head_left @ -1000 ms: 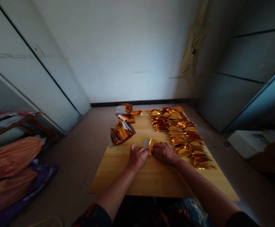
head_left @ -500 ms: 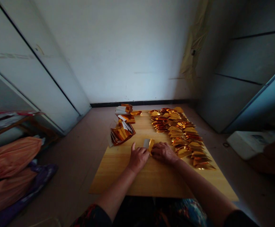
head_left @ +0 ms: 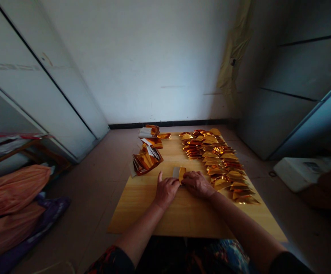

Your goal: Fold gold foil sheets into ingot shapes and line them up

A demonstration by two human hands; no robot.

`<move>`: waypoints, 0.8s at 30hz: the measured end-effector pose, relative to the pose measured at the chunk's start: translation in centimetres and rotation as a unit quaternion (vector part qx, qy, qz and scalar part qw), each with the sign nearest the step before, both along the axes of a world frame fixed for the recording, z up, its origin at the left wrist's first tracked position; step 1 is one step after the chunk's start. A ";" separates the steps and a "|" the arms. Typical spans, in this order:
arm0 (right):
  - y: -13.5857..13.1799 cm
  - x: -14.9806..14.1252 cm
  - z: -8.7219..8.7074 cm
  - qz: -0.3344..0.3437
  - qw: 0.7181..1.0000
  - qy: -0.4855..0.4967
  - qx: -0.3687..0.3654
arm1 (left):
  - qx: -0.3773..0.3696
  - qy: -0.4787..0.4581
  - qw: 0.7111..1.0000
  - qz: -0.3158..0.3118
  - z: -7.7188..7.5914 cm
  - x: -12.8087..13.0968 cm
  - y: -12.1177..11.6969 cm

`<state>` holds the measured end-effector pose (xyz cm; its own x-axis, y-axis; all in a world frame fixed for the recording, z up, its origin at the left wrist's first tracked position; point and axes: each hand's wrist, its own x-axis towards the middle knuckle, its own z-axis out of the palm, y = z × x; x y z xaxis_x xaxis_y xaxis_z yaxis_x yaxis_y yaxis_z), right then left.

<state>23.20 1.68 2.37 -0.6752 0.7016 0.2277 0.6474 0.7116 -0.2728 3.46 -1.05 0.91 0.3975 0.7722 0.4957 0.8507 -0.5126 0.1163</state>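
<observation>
A small sheet of gold foil paper [head_left: 179,173] lies on the wooden board, its left part pale grey and its right part shiny gold. My left hand [head_left: 167,189] grips its near left edge with curled fingers, thumb sticking up and away. From the right, my right hand [head_left: 198,184] presses bent fingers on the gold side, and the two hands almost meet at the near edge. Beside my right hand spread rows of folded gold paper pieces [head_left: 220,161]. At the board's left side sits a fanned stack of gold foil sheets [head_left: 146,160] with pale backs.
The wooden board [head_left: 142,213] stands low in front of my lap. Farther back are another foil bundle [head_left: 149,131] and a white wall [head_left: 154,68]. Orange cloth [head_left: 14,186] lies at left; a white box [head_left: 293,173] sits on the floor at right.
My hands stay in nearly the same place on the foil paper. The right fingers have shifted very slightly at its near edge; everything else looks unmoved.
</observation>
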 end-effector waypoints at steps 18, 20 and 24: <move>0.7 -0.3 -1.1 -0.007 1.000 -0.015 0.017 | -0.076 0.026 0.995 -0.053 -0.3 -1.7 -0.6; 0.6 -0.4 -1.1 -0.008 1.000 -0.016 0.021 | -0.087 0.027 0.994 -0.066 -0.2 -1.9 -0.5; 0.6 -0.5 -1.1 -0.019 0.999 -0.014 0.024 | -0.095 0.033 0.991 -0.087 0.1 -2.3 -0.2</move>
<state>22.69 2.29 1.31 -0.6543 0.7158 0.2439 0.6815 0.6979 -0.2201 1.12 -1.30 1.00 0.5599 0.7659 0.3162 0.7603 -0.6266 0.1714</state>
